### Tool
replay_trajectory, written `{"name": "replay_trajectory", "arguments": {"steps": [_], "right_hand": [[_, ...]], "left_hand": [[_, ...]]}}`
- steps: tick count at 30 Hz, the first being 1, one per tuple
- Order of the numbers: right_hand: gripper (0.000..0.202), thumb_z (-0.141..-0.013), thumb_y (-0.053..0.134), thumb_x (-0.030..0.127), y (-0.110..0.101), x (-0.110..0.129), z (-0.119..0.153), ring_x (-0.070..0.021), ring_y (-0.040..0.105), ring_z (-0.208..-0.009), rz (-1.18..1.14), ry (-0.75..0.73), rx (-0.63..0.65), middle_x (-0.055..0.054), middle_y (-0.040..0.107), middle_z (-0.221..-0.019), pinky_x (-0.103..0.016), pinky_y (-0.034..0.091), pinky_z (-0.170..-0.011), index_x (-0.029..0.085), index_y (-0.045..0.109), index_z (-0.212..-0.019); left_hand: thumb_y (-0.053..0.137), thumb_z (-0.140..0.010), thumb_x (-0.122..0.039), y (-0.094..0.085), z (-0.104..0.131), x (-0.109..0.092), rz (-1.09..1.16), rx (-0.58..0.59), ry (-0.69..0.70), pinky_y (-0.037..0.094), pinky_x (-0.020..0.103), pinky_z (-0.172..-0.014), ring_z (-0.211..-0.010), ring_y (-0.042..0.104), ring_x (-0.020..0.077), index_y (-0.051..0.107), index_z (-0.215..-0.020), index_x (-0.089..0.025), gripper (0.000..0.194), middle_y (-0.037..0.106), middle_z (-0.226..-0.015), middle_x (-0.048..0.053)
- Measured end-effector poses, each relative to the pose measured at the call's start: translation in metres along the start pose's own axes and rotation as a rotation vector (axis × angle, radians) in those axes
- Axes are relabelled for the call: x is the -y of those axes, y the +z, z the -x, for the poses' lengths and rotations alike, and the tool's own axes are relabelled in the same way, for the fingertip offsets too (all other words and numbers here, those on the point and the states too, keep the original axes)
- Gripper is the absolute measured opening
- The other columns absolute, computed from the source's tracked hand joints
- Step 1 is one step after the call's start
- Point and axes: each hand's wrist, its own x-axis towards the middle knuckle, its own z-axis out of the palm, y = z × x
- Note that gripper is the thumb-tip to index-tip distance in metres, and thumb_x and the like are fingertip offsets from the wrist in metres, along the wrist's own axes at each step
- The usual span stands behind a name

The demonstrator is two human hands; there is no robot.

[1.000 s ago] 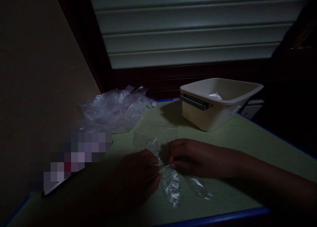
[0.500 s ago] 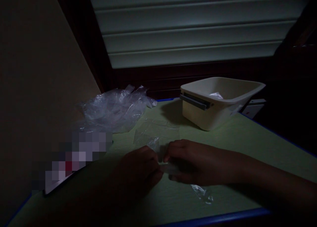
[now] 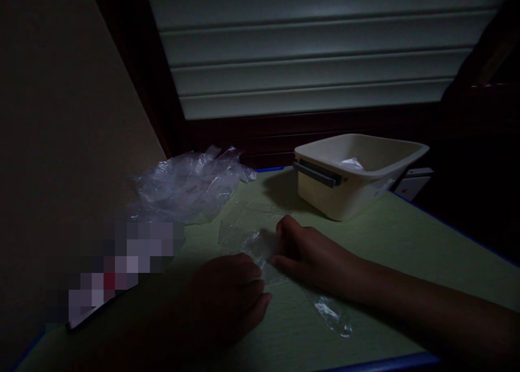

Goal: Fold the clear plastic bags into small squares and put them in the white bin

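Note:
A thin, clear plastic bag (image 3: pixel 254 242), its exact shape hard to make out in the dim light, lies spread on the green table in front of me. At its right side is my right hand (image 3: pixel 312 250), fingers curled in and thumb lowered onto the plastic, which wrinkles towards them. My left hand (image 3: pixel 233 293) rests at the near left edge of the plastic, fingers loosely bent and thumb apart, with nothing seen in it. A shiny narrow strip of clear plastic (image 3: pixel 331 312) sticks out below my right wrist.
A heap of crumpled clear plastic (image 3: pixel 187 185) lies at the back left by the wall. In front of it is a blurred-out flat object (image 3: pixel 122 274). A cream bin (image 3: pixel 325 196) with a grey handle stands back right, some plastic inside. Behind it sits a pale device (image 3: pixel 412 185).
My hands have come apart from their meeting point over the plastic. The right moved slightly up and outward; the left drew back a little towards me, its thumb now apart.

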Motion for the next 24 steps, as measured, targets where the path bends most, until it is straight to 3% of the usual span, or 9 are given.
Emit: {"name": "replay_trajectory", "arguments": {"steps": [6,9,12,16,20,24], "right_hand": [[0.037,-0.075,0.070,0.025,0.004,-0.010,-0.002,-0.0181,0.055,-0.061,0.215,0.044,-0.134,-0.004,0.059,-0.076,-0.025,0.034,-0.050,0.017,0.040,-0.094],[0.024,-0.079,0.063,0.020,0.001,-0.013,-0.004,-0.0184,0.055,-0.065,0.298,-0.029,-0.170,-0.007,0.059,-0.081,-0.026,0.036,-0.054,0.014,0.046,-0.096],[0.004,-0.084,0.053,0.012,-0.005,-0.011,-0.005,-0.0169,0.055,-0.072,0.315,-0.167,-0.097,-0.007,0.059,-0.085,-0.026,0.039,-0.062,0.015,0.055,-0.086],[0.016,-0.090,0.047,0.016,-0.009,-0.005,-0.003,-0.0172,0.056,-0.080,0.380,-0.349,0.048,-0.008,0.060,-0.089,-0.027,0.042,-0.071,0.014,0.064,-0.089],[0.021,-0.092,0.045,0.019,-0.008,-0.005,-0.001,-0.0194,0.057,-0.082,0.443,-0.305,0.062,-0.009,0.061,-0.088,-0.030,0.045,-0.073,0.013,0.066,-0.091],[0.021,-0.090,0.046,0.014,-0.009,-0.004,0.000,-0.0186,0.060,-0.083,0.395,-0.304,0.054,-0.011,0.063,-0.094,-0.029,0.047,-0.072,0.012,0.066,-0.097]], "left_hand": [[0.043,-0.091,-0.014,-0.003,-0.002,-0.001,0.003,0.036,0.010,0.044,0.028,-0.063,-0.069,0.055,0.0162,0.061,-0.071,-0.014,0.027,0.060,-0.075,0.003],[0.042,-0.092,-0.016,-0.001,-0.001,0.001,0.013,0.055,0.006,0.045,0.028,-0.063,-0.070,0.055,0.0168,0.060,-0.072,-0.015,0.027,0.060,-0.076,0.004],[0.044,-0.090,-0.016,0.001,0.000,0.001,0.007,0.100,-0.013,0.046,0.028,-0.063,-0.071,0.056,0.0173,0.060,-0.072,-0.016,0.024,0.061,-0.077,0.004],[0.038,-0.091,-0.015,0.000,0.002,-0.001,-0.022,0.017,-0.069,0.047,0.027,-0.063,-0.067,0.057,0.0165,0.059,-0.073,-0.016,0.027,0.061,-0.075,0.004],[0.036,-0.093,-0.015,-0.004,0.003,0.000,-0.091,-0.121,-0.093,0.049,0.031,-0.070,-0.073,0.058,0.0187,0.058,-0.072,-0.015,0.031,0.062,-0.081,0.006],[0.039,-0.088,-0.011,-0.004,0.000,-0.002,-0.059,-0.016,-0.084,0.050,0.030,-0.067,-0.071,0.057,0.0183,0.058,-0.076,-0.016,0.023,0.061,-0.078,0.005]]}}
